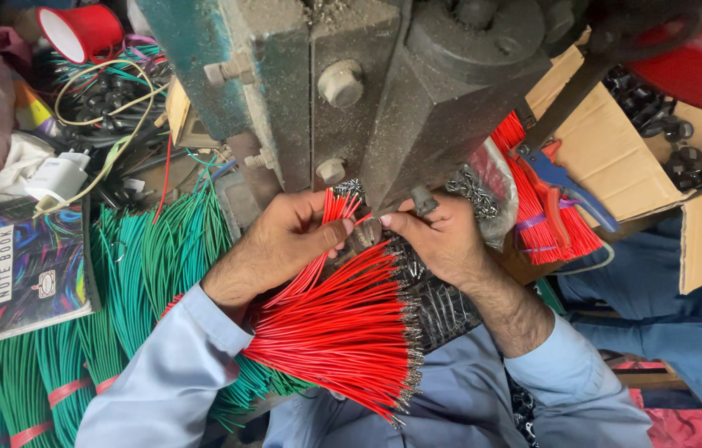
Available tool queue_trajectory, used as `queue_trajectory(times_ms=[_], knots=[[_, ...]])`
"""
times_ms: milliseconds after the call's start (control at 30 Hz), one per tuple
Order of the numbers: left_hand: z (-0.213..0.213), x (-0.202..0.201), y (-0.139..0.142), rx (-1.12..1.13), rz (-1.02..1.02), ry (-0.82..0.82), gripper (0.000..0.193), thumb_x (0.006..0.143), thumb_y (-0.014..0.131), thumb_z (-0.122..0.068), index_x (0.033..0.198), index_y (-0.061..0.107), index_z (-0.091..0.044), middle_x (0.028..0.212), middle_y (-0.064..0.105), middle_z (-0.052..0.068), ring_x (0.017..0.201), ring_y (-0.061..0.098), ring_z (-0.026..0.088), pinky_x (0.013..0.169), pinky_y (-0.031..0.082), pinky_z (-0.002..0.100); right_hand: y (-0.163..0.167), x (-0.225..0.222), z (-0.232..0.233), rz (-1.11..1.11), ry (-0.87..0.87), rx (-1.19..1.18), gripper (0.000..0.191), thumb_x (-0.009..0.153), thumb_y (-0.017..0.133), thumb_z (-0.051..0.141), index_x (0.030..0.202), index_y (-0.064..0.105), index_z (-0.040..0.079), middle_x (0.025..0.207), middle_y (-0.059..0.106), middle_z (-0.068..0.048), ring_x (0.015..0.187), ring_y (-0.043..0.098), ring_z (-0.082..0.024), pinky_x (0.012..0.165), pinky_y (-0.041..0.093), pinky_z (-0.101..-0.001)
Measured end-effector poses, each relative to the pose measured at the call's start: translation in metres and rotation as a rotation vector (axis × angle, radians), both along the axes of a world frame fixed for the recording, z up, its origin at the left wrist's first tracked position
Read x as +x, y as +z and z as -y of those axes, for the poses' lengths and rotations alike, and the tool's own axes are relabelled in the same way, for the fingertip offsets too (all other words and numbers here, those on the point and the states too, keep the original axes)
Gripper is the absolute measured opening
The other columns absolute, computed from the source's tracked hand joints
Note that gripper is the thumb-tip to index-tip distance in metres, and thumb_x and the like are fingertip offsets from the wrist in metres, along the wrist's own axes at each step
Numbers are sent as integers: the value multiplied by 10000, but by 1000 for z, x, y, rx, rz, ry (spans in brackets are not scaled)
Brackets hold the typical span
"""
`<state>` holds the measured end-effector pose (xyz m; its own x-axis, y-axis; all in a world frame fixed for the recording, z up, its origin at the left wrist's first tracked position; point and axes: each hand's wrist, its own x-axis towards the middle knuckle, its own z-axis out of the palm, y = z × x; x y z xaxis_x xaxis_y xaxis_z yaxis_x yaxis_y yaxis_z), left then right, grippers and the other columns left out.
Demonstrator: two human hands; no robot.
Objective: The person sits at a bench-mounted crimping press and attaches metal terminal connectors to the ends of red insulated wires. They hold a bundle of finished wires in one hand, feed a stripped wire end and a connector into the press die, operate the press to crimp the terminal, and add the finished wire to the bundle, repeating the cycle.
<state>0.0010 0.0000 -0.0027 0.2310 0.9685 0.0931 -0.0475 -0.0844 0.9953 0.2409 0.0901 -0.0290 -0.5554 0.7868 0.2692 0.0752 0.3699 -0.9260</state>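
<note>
My left hand (280, 245) grips a small bunch of short red wires (336, 207), their ends pointing up toward the base of a heavy grey-green press machine (342, 83). My right hand (438, 236) pinches at the wire ends right under the machine's dark ram; what it pinches is hidden. Below the hands a big fan of red wires with metal terminals (342, 328) lies across my lap and a dark pad (442, 311).
Bundles of green wires (143, 265) lie at the left beside a colourful notebook (15, 274), a white charger (56, 178) and a red cup (81, 31). At the right sit more red wires (533, 207), blue-handled pliers (562, 187) and a cardboard box (616, 158) of black parts.
</note>
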Motion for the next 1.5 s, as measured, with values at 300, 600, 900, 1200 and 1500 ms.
queue_trajectory(times_ms=[300, 600, 900, 1200, 1500], knots=[[1, -2, -1, -54, -59, 40, 155, 972, 635, -67, 1109, 696, -28, 805, 631, -69, 714, 562, 19, 639, 489, 202, -7, 0, -5, 32, 11, -4, 118, 928, 791, 69, 864, 720, 2, 764, 658, 30, 727, 563, -31, 631, 486, -231], [4, -4, 1, -40, -123, 71, 163, 935, 628, -1, 1080, 698, -23, 828, 616, -83, 747, 537, -4, 632, 473, 199, -3, -2, -7, 3, 42, 51, 86, 911, 772, 54, 967, 745, -5, 895, 750, -7, 846, 675, -54, 750, 570, -234], [4, 2, 1, 21, -105, 9, 218, 925, 746, -110, 1097, 639, -31, 861, 572, -75, 793, 524, 14, 685, 489, 215, 27, 23, 15, -39, 169, -52, 134, 946, 723, 65, 1058, 746, -5, 1005, 758, -57, 893, 704, -90, 796, 583, -253], [5, -1, 4, -47, -26, 8, 159, 1006, 667, -114, 1131, 711, -25, 865, 638, -69, 773, 559, 22, 676, 493, 218, 45, 42, 28, 466, 114, 432, 164, 794, 806, 137, 929, 769, 52, 982, 684, -69, 959, 692, -223, 836, 537, -340], [2, -1, -2, -73, 41, 19, 112, 953, 721, -75, 1043, 685, -19, 876, 694, -54, 808, 620, 20, 721, 534, 210, 30, 47, 16, 354, 11, 155, 94, 928, 669, 62, 1011, 702, 29, 1002, 759, -44, 975, 731, -146, 875, 576, -291]])
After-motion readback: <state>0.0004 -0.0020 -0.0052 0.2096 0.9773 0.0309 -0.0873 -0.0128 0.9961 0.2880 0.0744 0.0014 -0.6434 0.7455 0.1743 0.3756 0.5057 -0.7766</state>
